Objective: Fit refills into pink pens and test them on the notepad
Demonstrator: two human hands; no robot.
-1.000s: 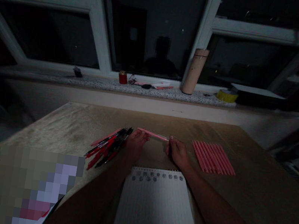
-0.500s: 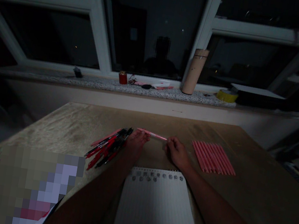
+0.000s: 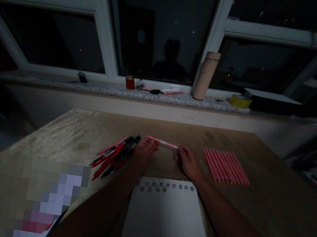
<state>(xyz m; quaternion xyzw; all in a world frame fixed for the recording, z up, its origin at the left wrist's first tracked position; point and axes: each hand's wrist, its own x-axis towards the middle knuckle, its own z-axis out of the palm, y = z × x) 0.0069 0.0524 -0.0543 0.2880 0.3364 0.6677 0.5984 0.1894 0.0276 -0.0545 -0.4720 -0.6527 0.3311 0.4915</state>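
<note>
A pink pen is stretched between my two hands above the table, beyond the notepad. My left hand closes on its left end, beside a pile of red, black and pink pens. My right hand pinches the right end between thumb and fingers. To the right of that hand, several pink pens lie side by side in a neat row. Between my forearms lies a spiral notepad, lined, with small round scribbles along its top lines.
The brown table ends at a wall below a granite windowsill. On the sill stand a red jar, a tan cylindrical flask, a roll of yellow tape and a dark box. A blurred-out patch covers the lower left.
The pen has turned slightly in my hands, so a pale marking now shows on its barrel. Both hands stay in nearly the same place.
</note>
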